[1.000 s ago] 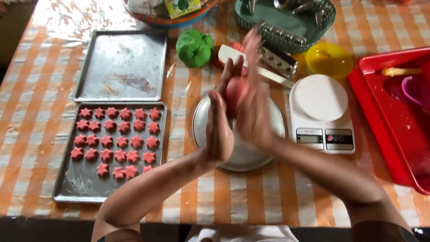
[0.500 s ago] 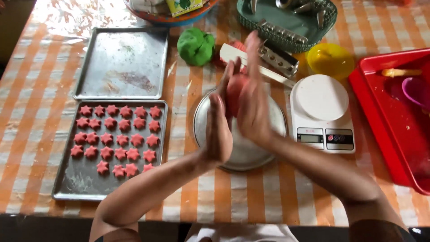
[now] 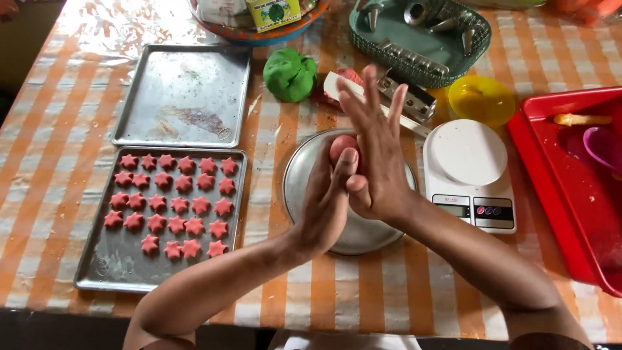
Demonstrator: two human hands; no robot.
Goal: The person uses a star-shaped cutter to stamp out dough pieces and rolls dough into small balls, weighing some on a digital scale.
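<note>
- Left hand [image 3: 327,204]: palm turned inward, fingers extended, pressed against a pink ball of dough [image 3: 341,146]; grip flat, not clenched.
- Right hand [image 3: 376,152]: fingers spread and pointing away from the person, palm against the opposite side of the same dough, which is thus sandwiched between both palms.
- Pink ball of dough: held above a round shallow metal plate [image 3: 304,188] resting on the orange-and-white checked surface [image 3: 382,295].
- Left of the plate: a rectangular metal baking tray [image 3: 97,272] filled with rows of pink star-shaped dough pieces [image 3: 172,204]; beyond it, a second, bare metal tray [image 3: 184,97].
- Right of the plate: a white digital kitchen scale [image 3: 470,172], touching a red plastic tray [image 3: 557,188].
- Far side: a lump of green dough [image 3: 290,74] and a small yellow bowl [image 3: 481,99].
</note>
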